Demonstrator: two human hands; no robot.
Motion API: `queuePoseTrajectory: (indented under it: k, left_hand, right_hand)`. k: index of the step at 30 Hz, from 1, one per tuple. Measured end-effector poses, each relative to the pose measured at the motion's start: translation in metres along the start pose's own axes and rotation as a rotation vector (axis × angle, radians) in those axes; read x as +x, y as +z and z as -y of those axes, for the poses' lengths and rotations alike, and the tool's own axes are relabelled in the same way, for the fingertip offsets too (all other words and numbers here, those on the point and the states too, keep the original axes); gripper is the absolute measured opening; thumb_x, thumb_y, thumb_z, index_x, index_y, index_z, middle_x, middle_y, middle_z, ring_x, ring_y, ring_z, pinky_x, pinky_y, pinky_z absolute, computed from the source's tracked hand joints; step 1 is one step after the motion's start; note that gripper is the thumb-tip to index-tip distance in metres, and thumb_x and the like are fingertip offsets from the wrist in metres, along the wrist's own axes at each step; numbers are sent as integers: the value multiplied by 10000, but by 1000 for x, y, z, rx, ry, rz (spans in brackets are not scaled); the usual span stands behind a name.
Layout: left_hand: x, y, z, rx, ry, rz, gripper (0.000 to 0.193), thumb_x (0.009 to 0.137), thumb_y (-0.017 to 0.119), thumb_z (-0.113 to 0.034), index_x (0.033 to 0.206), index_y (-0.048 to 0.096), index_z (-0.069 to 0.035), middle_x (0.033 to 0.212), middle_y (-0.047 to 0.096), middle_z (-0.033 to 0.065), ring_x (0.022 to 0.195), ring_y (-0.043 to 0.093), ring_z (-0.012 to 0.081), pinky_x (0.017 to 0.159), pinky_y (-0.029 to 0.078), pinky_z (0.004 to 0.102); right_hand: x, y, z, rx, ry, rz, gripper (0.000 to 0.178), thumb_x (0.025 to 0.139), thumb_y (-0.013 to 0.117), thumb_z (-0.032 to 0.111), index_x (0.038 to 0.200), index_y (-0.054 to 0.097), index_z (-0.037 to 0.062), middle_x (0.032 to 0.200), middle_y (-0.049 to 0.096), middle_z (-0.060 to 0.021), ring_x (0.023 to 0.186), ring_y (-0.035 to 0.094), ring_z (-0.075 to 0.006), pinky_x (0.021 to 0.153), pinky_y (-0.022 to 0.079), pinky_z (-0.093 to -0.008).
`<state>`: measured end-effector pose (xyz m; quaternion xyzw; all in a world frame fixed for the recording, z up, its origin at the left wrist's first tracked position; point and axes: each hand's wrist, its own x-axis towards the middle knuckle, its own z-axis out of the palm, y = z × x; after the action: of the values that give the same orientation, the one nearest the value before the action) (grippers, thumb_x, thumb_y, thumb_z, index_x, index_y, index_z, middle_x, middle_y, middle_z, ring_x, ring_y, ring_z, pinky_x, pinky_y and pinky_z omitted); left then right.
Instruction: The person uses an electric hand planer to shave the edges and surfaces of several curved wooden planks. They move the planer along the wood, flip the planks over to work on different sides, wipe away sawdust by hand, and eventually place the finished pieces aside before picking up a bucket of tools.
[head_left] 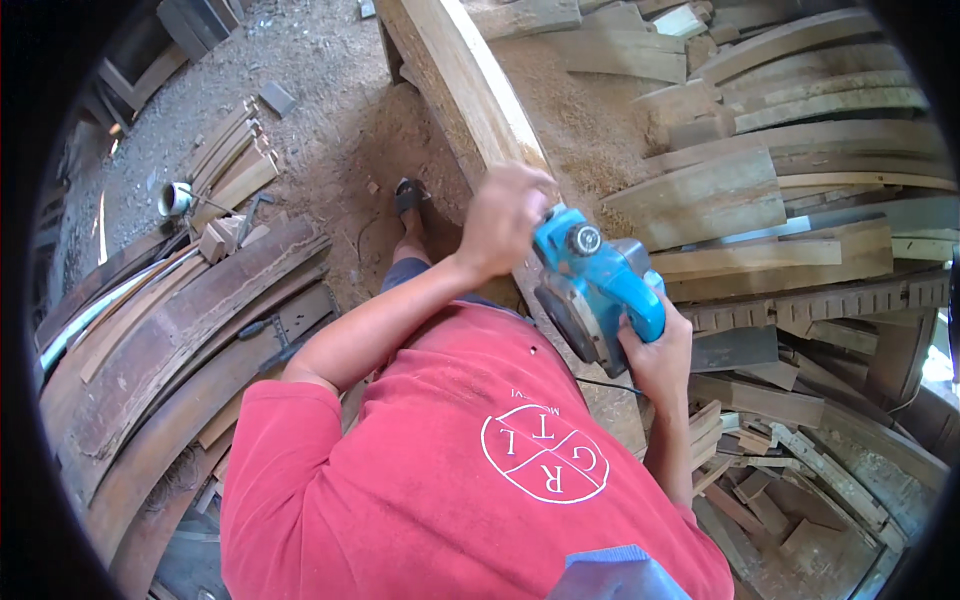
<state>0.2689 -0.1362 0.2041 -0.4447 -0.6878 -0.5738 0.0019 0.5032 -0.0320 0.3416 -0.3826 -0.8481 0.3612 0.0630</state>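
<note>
A blue electric planer (598,275) is tilted over a long pale timber (465,75) in front of my body. My right hand (660,360) wraps round its rear handle. Whether the planer touches the wood I cannot make out. By the planer's front end, my left hand (507,215) is over the timber, its fingers blurred by motion; I cannot see whether they hold anything. A black cord (608,385) trails behind the planer. The timber's upper face is light and smooth-looking, and it runs away from me toward the top of the view.
Curved boards (830,140) are stacked on the right, above a heap of offcuts (780,510). More curved planks (190,340) lie at left, with a clamp (270,340) on them. A white cup (175,199) sits near small sticks. Sawdust (590,120) covers the ground by the timber.
</note>
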Motion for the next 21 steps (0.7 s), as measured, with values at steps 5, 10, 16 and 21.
queuePoseTrajectory:
  k: [5,10,16,21]
  left_hand:
    - [-51,29,125,67,-362,74,595,868,536,-10,1463,539,2,1432,583,255,1343,516,440,1152,404,478]
    - [-63,43,118,-38,-394,197,814,816,530,57,1608,351,-9,1616,409,268,1475,413,436,1221,342,481]
    - [-68,37,120,-63,-405,247,875,778,558,97,1616,339,-26,1639,384,243,1453,413,473,1218,345,491]
    - [-69,34,106,-30,-490,256,844,800,586,47,1609,366,-58,1605,424,241,1426,429,486,1207,364,490]
  right_hand:
    - [30,25,3,59,-37,-25,352,849,713,46,1193,699,-26,820,688,-111,738,604,-161,743,522,-345]
    - [53,47,5,50,-74,-39,354,847,702,24,1196,688,-38,813,685,-133,732,620,-181,745,528,-365]
    - [82,58,18,37,-128,-29,342,847,693,21,1184,684,-39,804,681,-143,711,609,-177,717,527,-366]
    - [122,71,39,11,-191,-37,282,838,683,17,1115,692,-35,762,657,-130,684,576,-157,684,510,-364]
